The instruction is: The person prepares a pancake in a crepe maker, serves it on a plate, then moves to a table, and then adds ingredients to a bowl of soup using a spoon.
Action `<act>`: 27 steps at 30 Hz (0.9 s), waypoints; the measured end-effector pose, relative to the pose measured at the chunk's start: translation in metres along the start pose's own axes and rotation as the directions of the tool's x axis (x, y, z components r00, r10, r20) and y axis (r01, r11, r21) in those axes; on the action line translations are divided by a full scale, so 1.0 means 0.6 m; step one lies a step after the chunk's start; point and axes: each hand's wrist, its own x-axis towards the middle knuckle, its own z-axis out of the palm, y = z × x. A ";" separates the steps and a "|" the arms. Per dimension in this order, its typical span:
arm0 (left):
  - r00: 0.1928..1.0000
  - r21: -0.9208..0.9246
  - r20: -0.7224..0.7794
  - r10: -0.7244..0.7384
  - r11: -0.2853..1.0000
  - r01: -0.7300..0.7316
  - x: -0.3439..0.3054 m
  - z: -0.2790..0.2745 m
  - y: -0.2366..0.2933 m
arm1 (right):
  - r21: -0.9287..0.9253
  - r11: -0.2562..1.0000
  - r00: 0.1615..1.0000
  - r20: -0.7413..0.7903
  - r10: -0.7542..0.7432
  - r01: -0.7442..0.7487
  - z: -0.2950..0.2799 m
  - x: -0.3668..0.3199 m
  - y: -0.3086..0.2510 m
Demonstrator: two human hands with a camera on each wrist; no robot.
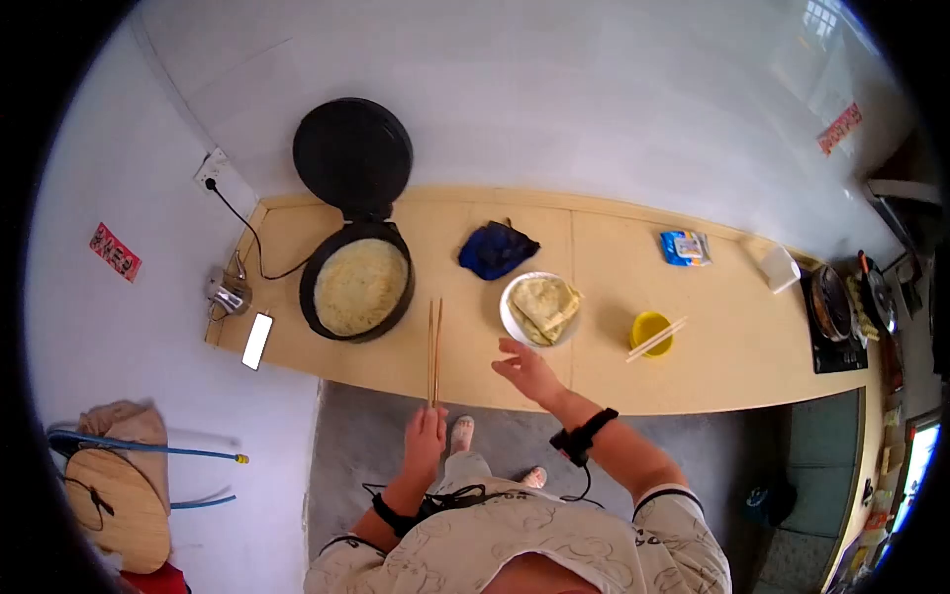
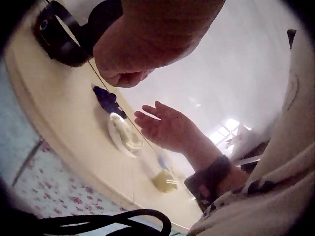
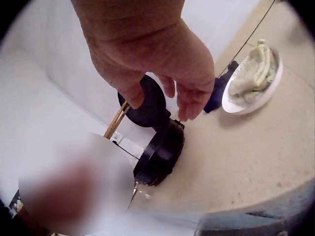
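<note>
By the counter (image 1: 614, 391), the left hand (image 1: 424, 441) grips chopsticks (image 1: 438, 346) by their near ends, probably for reach; the right hand (image 1: 531, 376), empty, fingers loose, is beside the bowl (image 1: 507, 312).

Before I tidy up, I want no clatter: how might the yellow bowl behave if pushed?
The yellow bowl is probably light: it looks smaller than the white bowl. The chopsticks across its rim overhang both sides, so a jolt could roll them off.
</note>
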 end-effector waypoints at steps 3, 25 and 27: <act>1.000 -0.008 0.031 0.000 1.000 0.001 0.036 -0.052 -0.004 | -0.334 0.941 0.995 -0.100 0.014 -0.047 0.007 0.126 -0.020; 0.967 -0.029 0.251 -0.034 0.999 0.042 0.233 -0.139 0.082 | -0.931 0.362 0.987 -0.099 -0.125 -0.048 0.168 0.272 0.033; 0.953 -0.035 0.298 -0.048 0.998 0.062 0.246 -0.131 0.072 | -0.939 0.299 0.972 0.109 -0.210 0.170 0.198 0.202 0.063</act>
